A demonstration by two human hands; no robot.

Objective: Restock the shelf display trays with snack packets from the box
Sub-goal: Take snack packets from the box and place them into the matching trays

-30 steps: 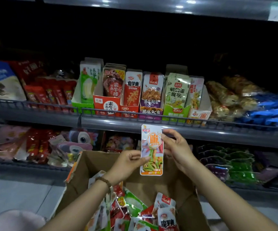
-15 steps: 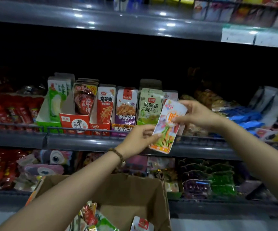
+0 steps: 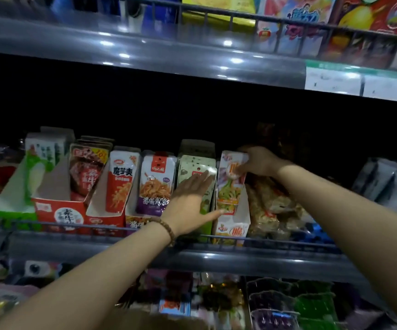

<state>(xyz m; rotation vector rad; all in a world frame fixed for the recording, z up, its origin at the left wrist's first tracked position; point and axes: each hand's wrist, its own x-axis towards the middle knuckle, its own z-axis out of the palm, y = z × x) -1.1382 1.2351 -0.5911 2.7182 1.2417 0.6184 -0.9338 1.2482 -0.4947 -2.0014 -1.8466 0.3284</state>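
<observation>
At centre right of the frame, on the middle shelf: right hand (image 3: 259, 163) curled round the top edge of an orange-and-white snack packet (image 3: 228, 189), holding it upright in the white display tray (image 3: 234, 228), lower end already inside. Just left of it, left hand (image 3: 190, 201) flat with fingers straight, pressed against the pale green packets (image 3: 192, 166) in the neighbouring tray, thumb tip beside the white tray's wall. Beaded bracelet (image 3: 166, 228) on that wrist.

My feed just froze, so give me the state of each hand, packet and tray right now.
Orange packet: upright, lower end in the white-and-orange tray.
Right hand: grips that packet's top.
Left hand: flat, fingers straight, on the pale green packet.
Red tray: packets at back, front bare.
</observation>
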